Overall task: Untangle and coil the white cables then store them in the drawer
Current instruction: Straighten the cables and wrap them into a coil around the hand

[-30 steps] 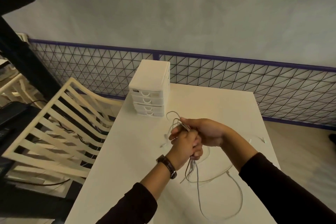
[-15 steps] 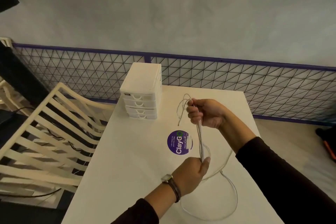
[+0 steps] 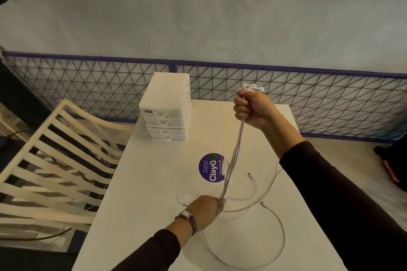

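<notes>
- Cables (image 3: 234,156), white: bundle stretched taut between both hands above the bench (image 3: 136,200); loose loops trail toward its near right edge.
- Drawer unit (image 3: 166,106): drawers closed, at far left corner; bare surface before it.
- Right hand (image 3: 253,109): grip fisted around upper bundle.
- Left hand (image 3: 204,210): grip pinching lower bundle.

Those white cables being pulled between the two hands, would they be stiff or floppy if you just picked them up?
Probably floppy: the white cables run straight only where the right hand and left hand pull them taut. Their loose ends lie in curves on the table. They look thin, so likely light and apt to tangle.
</notes>
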